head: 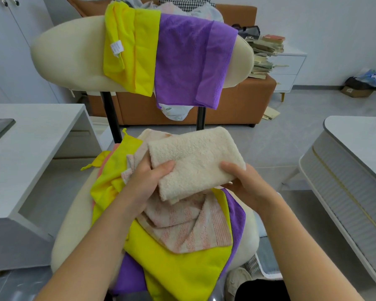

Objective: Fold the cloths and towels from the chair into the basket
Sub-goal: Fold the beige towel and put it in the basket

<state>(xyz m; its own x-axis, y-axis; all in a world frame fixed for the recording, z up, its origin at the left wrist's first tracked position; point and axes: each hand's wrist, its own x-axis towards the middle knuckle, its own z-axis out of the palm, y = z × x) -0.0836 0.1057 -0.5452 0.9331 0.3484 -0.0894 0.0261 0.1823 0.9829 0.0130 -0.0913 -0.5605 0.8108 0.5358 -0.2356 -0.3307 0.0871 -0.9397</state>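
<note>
In the head view, both hands are gripping a folded cream towel (195,161) at the centre of the frame. The left hand (148,183) is pinching its lower left corner, thumb on top. The right hand (245,183) is holding its right edge the same way, so the towel is spanning the gap between the two grips, lifted above the pile. Beneath it, a pink striped towel (182,227), a yellow cloth (182,270) and a purple cloth (237,216) are lying heaped on the chair seat (74,218). In the upper part of the frame, another yellow cloth (135,51) and another purple cloth (189,61) are hanging over the backrest (70,55). A white perforated basket (261,266) is partly showing at lower right.
</note>
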